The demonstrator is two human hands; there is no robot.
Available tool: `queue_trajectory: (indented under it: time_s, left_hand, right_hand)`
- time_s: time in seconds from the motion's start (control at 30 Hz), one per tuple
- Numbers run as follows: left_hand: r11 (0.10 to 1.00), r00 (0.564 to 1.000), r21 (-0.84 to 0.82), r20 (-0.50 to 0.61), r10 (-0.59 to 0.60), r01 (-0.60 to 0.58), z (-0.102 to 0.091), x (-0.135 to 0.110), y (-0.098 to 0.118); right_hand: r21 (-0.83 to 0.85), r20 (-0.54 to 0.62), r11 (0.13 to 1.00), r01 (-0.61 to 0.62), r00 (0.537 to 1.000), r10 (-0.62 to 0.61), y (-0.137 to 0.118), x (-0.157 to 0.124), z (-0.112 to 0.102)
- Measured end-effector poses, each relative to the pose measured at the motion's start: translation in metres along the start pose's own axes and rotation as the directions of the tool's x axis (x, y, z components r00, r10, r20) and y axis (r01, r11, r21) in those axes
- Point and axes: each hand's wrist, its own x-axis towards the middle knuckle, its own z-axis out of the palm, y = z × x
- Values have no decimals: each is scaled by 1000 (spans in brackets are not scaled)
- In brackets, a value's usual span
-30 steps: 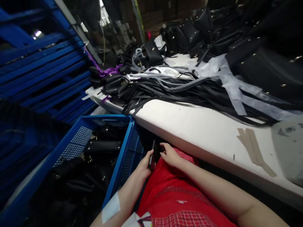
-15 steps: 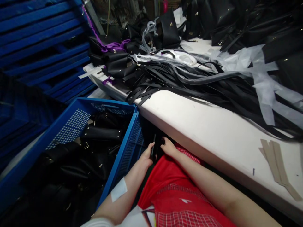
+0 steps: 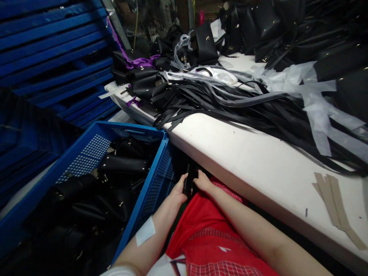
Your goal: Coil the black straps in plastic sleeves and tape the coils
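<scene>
Low in the dark gap between the crate and the table, my left hand (image 3: 180, 188) is closed on the left edge of a black leather-like piece (image 3: 188, 183). My right hand (image 3: 202, 181) pinches the same piece from the right, its fingertips partly hidden in shadow. Whether the piece is a whole bag or only part of one, I cannot tell. Just left of my left hand is a blue plastic crate (image 3: 157, 163) filled with black bags (image 3: 124, 163) with small gold fittings. On the right, the white table (image 3: 218, 142) has its edge close above my right hand.
A bundle of long black straps (image 3: 247, 111) lies across the table with whitish plastic wrap (image 3: 316, 111). More black bags (image 3: 207, 44) are heaped behind, near purple ribbon (image 3: 140, 61). Beige strips (image 3: 333, 203) lie at the right. Stacked blue pallets (image 3: 54, 53) stand at the left.
My right hand has come slightly left and down, closer to my left hand, onto the black piece. More of the piece's surface now shows between my hands. The view has shifted slightly.
</scene>
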Motion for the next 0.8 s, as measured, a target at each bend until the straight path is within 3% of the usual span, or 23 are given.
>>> queue_trajectory:
  time_s: [0.4,0.8]
  left_hand:
    - [999,1000,14,12,-29,29,2,-7,6]
    - [997,995,2,67,-76,76,5,-5,6]
  right_hand:
    - [44,37,997,62,997,-63,2,-1,2]
    - [17,14,1000,-7,1000,7,1,0,-1]
